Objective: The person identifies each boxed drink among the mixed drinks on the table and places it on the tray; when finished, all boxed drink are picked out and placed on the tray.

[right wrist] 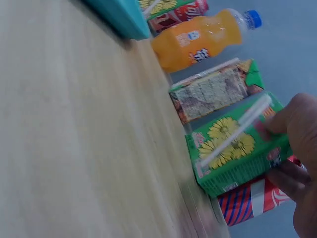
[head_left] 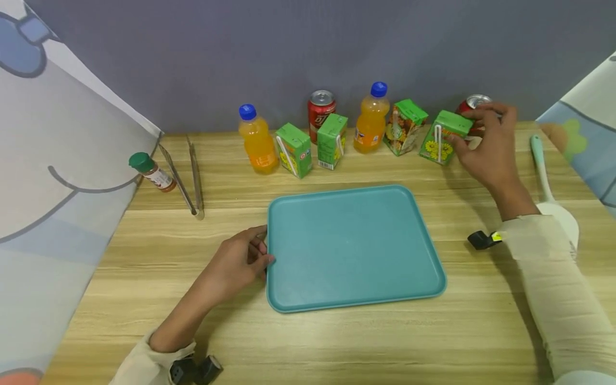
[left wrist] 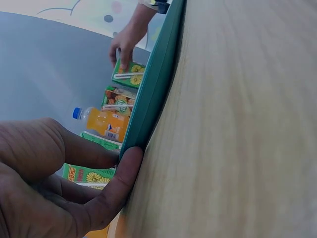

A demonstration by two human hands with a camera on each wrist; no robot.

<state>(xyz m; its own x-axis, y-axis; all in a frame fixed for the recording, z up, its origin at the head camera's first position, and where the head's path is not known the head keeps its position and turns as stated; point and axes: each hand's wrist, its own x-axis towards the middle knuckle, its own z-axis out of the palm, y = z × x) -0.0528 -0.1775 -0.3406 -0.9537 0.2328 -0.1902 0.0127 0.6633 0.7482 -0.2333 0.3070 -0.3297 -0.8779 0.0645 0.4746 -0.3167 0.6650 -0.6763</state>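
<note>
My left hand (head_left: 238, 259) is at the left edge of a teal tray (head_left: 353, 248), pinching its rim between thumb and fingers; the left wrist view shows the grip close up. At the back right, my right hand (head_left: 493, 147) holds a green drink carton (right wrist: 228, 144) with yellow flowers and a white straw. Its thumb lies on the carton's front, and the other fingers reach behind. The carton tilts slightly. Partly hidden behind that hand stands a red soda can (head_left: 476, 100). Just left of the held carton is another green-topped carton (head_left: 404, 128) with a brown pattern.
Along the back wall stand two orange drink bottles (head_left: 260, 144), another red can (head_left: 320, 112) and two more green cartons (head_left: 294, 151). Metal tongs (head_left: 197, 187) and a green-capped spice jar (head_left: 156, 174) lie at the left. A white utensil with a mint handle (head_left: 541, 166) lies right.
</note>
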